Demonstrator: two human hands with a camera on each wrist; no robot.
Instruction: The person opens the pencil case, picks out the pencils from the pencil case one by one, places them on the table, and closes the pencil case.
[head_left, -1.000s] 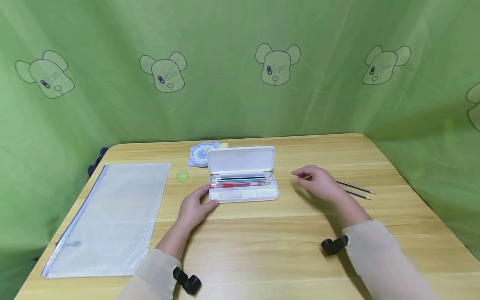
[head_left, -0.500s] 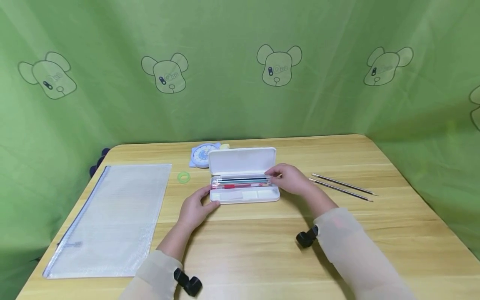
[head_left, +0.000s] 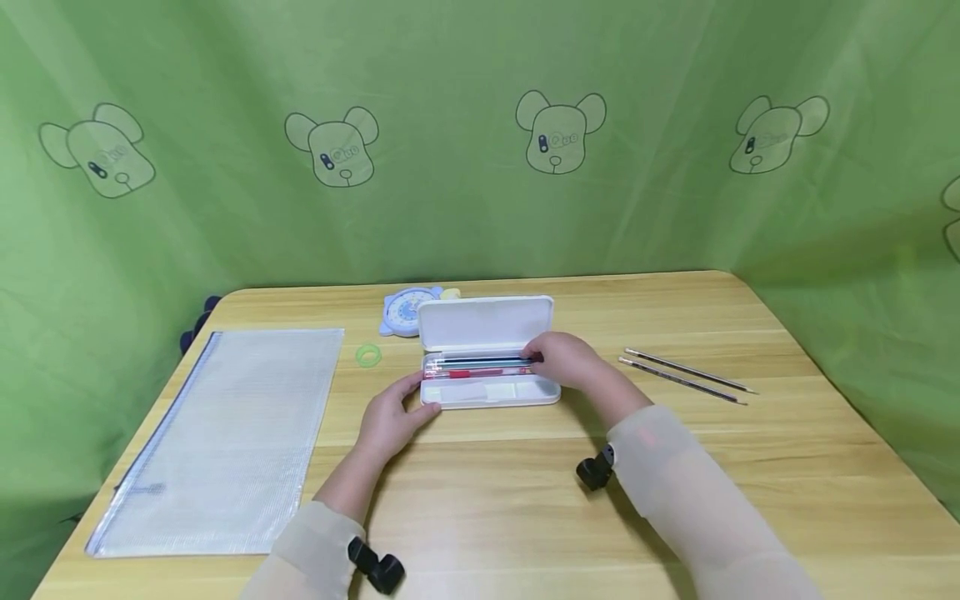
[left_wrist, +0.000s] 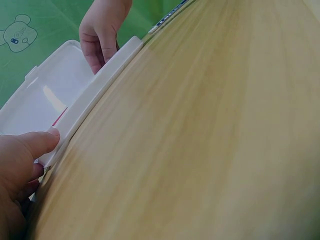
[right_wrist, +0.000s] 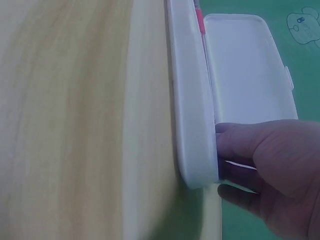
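Gripping case [head_left: 486, 325], left hand [head_left: 389, 419]; right hand [head_left: 567, 360], hold unclear; wooden table [head_left: 495, 492] before green curtain [head_left: 450, 229]

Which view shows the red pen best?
The head view: it looks down into the open case, so most of the red pen shows. The left wrist view gives only a thin red sliver over the case's wall; the right wrist view, just a short piece near the top edge.
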